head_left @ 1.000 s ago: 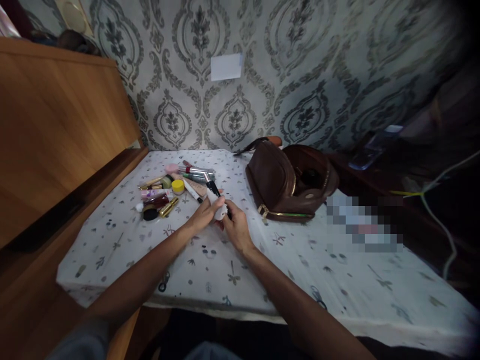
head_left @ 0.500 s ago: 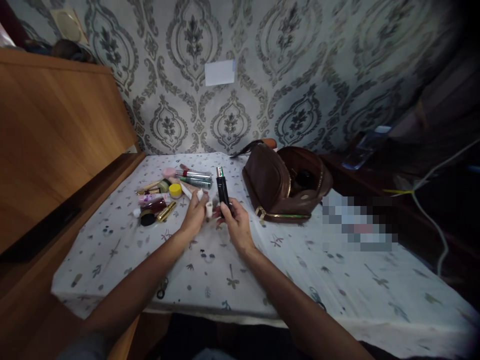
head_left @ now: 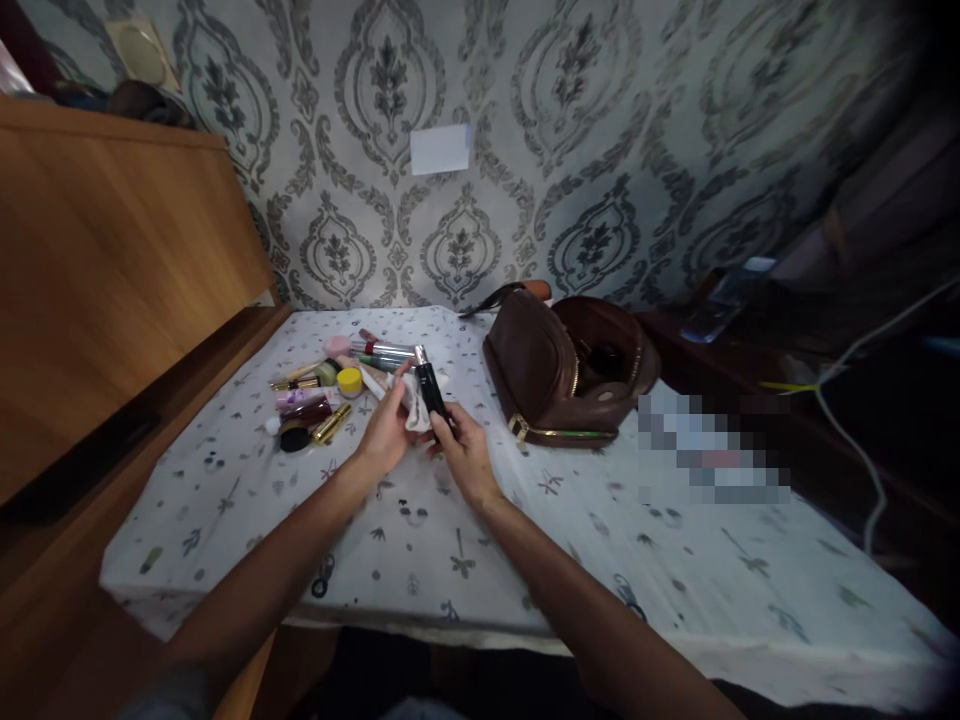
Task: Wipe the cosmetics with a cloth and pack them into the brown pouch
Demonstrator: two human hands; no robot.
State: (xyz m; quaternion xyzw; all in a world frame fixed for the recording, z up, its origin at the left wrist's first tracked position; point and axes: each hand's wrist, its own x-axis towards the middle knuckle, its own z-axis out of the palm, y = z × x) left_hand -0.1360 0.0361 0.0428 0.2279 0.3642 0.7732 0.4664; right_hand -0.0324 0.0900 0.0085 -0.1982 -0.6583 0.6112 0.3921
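My right hand [head_left: 466, 455] is closed around the lower part of a slim black bottle [head_left: 430, 388] with a shiny silver top, tilted up and to the left. In my left hand [head_left: 384, 438] is a crumpled white cloth or tissue [head_left: 414, 404], pressed against the bottle's left side. Just beyond my left hand lie cosmetics: a small jar with a yellow lid [head_left: 349, 380], a gold tube [head_left: 331, 424], a jar with a black lid [head_left: 295, 437] and a pink-and-white tube [head_left: 304, 398]. Clear tubes [head_left: 386, 350] lie behind them, partly hidden by my hand.
An unzipped brown leather bag [head_left: 529, 365] stands at the right of the table, which has a patterned white cloth [head_left: 390, 570]. A blurred-out patch [head_left: 709, 450] lies right of it. Wooden furniture [head_left: 127, 260] borders the left; a white cable [head_left: 855, 440] hangs at the right.
The bottle has moved left and tilted toward my left hand. The white cloth has come up against the bottle and is more spread out.
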